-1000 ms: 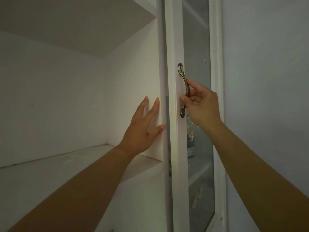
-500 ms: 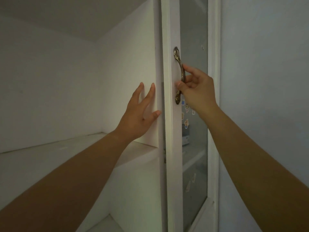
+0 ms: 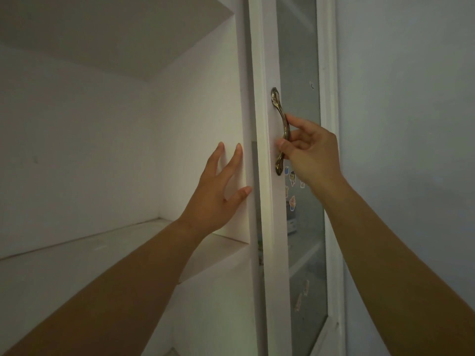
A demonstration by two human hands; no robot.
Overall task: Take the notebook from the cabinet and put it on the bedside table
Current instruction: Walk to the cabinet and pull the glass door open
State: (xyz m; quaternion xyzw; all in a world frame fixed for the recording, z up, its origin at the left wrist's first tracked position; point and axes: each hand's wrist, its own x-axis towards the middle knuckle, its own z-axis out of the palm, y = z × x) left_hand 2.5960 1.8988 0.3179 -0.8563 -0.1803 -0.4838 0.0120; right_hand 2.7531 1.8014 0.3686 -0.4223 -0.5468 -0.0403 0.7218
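Right hand (image 3: 312,154) is pinched on the bronze door handle (image 3: 280,132), thumb in front, fingers curled behind the bar: closed grip, holding the handle, presumably to swing the glass cabinet door (image 3: 299,150). Door sits nearly edge-on to the camera with only a thin dark gap at its left edge, so it looks barely cracked or just short of shut; can't tell which way it's going. Left hand (image 3: 218,191) is flat and open, fingers spread, palm against the white cabinet side panel (image 3: 203,104) just beside the door frame, holding nothing. Looks like bracing the carcass so it doesn't shift when the door gives. Open shelf (image 3: 108,255) on the left shows nothing on it. Notebook not visible anywhere; if it's here, likely behind the glass, where a dim shelf and something greyish show but too murky to identify. Bedside table not in view. Small cartoon stickers (image 3: 292,191) on the glass below the handle, more lower down; no legible text or brand anywhere. Task is at its first step.
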